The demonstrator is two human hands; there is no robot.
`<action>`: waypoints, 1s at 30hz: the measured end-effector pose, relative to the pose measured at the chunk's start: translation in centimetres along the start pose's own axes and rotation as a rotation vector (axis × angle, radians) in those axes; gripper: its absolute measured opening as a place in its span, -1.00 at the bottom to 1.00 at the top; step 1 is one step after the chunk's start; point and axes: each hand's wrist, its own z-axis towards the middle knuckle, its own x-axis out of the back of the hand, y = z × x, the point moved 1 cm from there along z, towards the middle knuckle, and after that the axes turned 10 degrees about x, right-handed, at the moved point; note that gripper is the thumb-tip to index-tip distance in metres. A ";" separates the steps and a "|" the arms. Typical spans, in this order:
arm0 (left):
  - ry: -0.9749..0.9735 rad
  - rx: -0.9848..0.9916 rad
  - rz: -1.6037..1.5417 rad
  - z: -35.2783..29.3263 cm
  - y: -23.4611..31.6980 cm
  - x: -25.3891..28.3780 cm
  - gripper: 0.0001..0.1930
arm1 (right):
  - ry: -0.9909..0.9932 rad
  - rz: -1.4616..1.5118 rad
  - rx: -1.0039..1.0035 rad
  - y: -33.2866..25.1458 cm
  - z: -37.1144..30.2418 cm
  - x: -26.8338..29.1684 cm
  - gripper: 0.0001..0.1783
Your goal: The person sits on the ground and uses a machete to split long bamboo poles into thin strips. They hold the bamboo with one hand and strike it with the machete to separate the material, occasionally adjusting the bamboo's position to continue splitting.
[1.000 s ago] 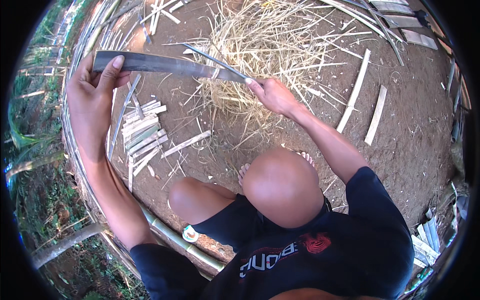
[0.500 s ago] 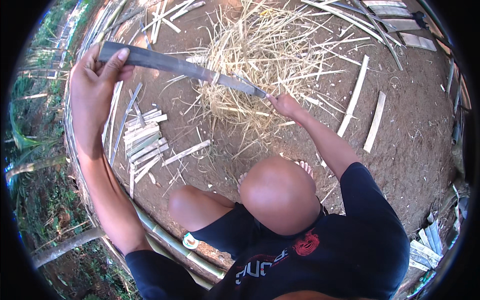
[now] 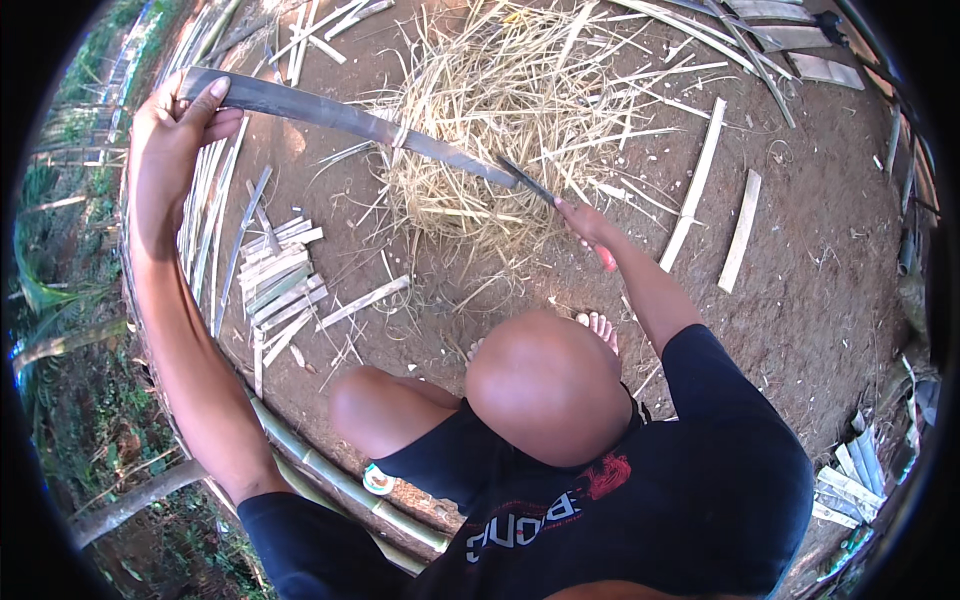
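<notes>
One big far heap of pale shavings (image 3: 500, 100) is partly hidden by a long dark strip (image 3: 340, 117), pinched at its left end by the left hand (image 3: 172, 128), with a knife (image 3: 535, 187) gripped by the right hand (image 3: 584, 220) near the right end.

Left arm (image 3: 205, 345) stretched forward, left hand (image 3: 172, 125) pinching, thumb (image 3: 208, 99) over curled fingers (image 3: 226, 124). Right arm (image 3: 650, 285) angled forward and inward, right hand (image 3: 582, 219) closed in firm grip.

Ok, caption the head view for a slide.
Left hand grips a dark bamboo strip; right hand holds a red-handled knife by its other end, pale shavings heaped beyond.
</notes>
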 end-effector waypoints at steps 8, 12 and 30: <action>0.169 -0.065 -0.295 -2.2 -2.8 -0.2 -0.71 | 0.074 0.175 -0.062 3.7 -7.8 -2.1 -0.14; 0.236 -0.094 -0.312 -2.8 -2.4 0.0 -0.73 | 0.157 0.173 -0.076 5.9 -10.1 -3.3 -0.15; -0.007 -0.190 -0.693 -4.9 -8.1 -0.5 -0.78 | 0.375 0.283 0.016 1.2 -18.5 -2.7 -0.32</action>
